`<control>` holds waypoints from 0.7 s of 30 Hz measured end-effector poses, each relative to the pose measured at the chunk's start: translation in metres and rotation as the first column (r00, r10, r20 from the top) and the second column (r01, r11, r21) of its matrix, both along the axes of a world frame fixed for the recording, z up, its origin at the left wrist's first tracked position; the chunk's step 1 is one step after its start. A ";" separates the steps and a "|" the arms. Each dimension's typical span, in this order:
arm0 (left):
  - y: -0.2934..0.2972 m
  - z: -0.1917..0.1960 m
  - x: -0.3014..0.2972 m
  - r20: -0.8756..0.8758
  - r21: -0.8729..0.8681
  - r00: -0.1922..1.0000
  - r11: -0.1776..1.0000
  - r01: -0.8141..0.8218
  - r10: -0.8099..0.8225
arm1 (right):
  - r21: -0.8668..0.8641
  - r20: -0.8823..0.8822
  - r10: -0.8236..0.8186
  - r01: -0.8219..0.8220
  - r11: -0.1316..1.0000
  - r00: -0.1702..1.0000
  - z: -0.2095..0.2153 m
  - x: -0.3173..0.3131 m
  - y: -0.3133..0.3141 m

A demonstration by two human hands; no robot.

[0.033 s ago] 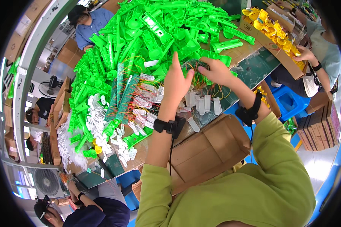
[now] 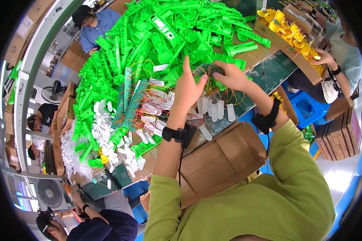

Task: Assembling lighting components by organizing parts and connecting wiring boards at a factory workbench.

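A green circuit board (image 2: pixel 207 69) with thin red and yellow wires lies between my two hands, over the bench. My left hand (image 2: pixel 186 89) is at its left edge, with the index finger stretched up and the thumb against the board; the other fingers are hidden behind. My right hand (image 2: pixel 233 77) pinches the board's right side between thumb and fingers. Below the hands hang wired white flat plastic pieces (image 2: pixel 215 110). Left of my left hand lie long green circuit-board strips (image 2: pixel 135 102), wires spreading from them.
Bright green plastic shells (image 2: pixel 161 44) are heaped behind my hands. Small white parts (image 2: pixel 104 128) lie at the left. An open cardboard box (image 2: pixel 221 156) stands before me. Yellow parts (image 2: pixel 293 36) fill a carton at right, where a co-worker's hand (image 2: pixel 323 57) reaches in. Other people work at left.
My right wrist and forearm have shifted very slightly to the right. Both hands stay at the circuit board, and the rest looks the same.
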State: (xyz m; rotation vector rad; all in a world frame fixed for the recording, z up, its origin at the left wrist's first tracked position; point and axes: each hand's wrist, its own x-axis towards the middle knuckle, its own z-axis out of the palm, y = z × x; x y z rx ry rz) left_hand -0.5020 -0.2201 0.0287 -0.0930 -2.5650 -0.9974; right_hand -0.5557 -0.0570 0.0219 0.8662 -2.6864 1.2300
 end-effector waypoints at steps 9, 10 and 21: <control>-0.003 -0.003 -0.004 0.073 0.085 0.994 0.994 0.075 -0.081 | 0.006 -0.046 0.201 -0.201 0.980 0.979 0.003 0.012 -0.014; 0.002 -0.005 -0.003 0.075 0.087 0.994 0.993 0.077 -0.084 | 0.045 -0.063 0.119 -0.116 0.992 0.991 -0.007 0.010 -0.019; -0.001 0.001 0.004 0.064 0.094 0.997 0.995 0.036 -0.042 | -0.020 -0.042 0.315 -0.316 0.948 0.948 0.002 0.001 -0.007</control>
